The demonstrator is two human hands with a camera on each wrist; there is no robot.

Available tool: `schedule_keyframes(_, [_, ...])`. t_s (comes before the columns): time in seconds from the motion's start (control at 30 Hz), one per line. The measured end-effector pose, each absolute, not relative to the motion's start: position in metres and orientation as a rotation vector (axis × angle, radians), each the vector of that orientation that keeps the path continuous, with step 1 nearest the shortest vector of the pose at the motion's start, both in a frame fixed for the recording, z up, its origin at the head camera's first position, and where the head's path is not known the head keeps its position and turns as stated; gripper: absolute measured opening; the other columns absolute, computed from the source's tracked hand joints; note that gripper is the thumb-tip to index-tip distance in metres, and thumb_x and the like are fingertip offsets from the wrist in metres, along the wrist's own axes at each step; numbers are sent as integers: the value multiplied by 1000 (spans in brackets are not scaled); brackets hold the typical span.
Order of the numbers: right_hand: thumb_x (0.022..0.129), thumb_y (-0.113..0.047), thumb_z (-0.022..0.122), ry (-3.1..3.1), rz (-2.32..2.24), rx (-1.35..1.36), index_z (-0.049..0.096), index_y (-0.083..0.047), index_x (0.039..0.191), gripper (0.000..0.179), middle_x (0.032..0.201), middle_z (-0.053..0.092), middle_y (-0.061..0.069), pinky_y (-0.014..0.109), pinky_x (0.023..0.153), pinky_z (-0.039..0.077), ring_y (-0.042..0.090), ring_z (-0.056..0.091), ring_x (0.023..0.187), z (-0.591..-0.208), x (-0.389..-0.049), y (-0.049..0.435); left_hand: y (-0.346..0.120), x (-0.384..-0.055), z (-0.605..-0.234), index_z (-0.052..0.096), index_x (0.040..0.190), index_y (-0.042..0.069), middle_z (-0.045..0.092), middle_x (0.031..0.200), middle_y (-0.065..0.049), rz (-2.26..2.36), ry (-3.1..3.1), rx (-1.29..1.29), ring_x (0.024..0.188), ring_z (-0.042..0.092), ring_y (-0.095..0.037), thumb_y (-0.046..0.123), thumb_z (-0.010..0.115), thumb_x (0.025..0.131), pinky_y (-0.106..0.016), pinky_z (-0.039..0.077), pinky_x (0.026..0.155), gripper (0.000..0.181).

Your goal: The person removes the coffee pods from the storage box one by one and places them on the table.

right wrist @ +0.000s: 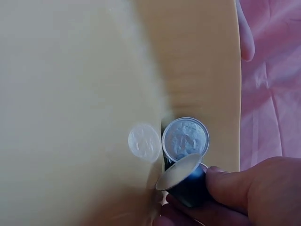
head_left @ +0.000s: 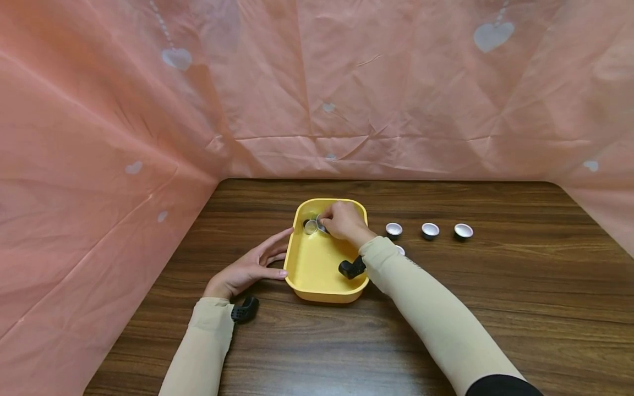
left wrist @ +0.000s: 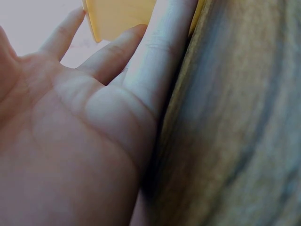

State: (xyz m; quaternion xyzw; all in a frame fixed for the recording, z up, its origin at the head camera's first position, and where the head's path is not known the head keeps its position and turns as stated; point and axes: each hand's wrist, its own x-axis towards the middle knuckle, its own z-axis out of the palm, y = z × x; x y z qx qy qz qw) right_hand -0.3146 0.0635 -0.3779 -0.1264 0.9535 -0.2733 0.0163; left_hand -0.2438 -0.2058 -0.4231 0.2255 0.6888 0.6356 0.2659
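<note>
Right grip [head_left: 344, 221] pinches dark cup [right wrist: 190, 188] between thumb and fingers, inside yellow tray [head_left: 317, 267]; left grip [head_left: 250, 268] spread, touching tray.

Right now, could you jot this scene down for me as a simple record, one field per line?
Container: yellow bin on a wood-grain table
Left hand: the left hand touches the bin's left side
Right hand: the right hand, inside the bin, grips a dark cup with a pale top
Also in bin: at least one silver-topped cup
Right of bin: row of three cups, plus another cup partly hidden by the right sleeve
Backdrop: pink cloth with pale hearts
</note>
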Motion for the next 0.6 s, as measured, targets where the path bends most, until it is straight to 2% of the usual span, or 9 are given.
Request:
schedule_keyframes(0.17, [107,-25,65,2960,-832,-366,85,-15,120,25,121,82,4,37,97,56,22,70,109,-378,-313,63,-206,-244,-424,17,175,27,27,177,-20,1715,1863,604,161,29,-45,9,81,95,-28,54,106,104])
schedule_keyframes(0.33, [108,-25,65,2959,-851,-356,84,-13,116,24,114,82,5,36,94,55,23,69,104,-380,-314,63,-206,-244,-424,17,175,25,27,177,-20,1718,1861,601,162,29,-45,9,82,94,-28,54,106,105])
schedule_keyframes(0.6, [105,-11,54,2957,-871,-364,82,-8,111,29,118,80,10,34,86,52,25,65,98,-379,-314,64,-205,-244,-423,16,175,24,27,176,-21,1721,1865,603,161,29,-46,9,83,94,-29,54,106,106])
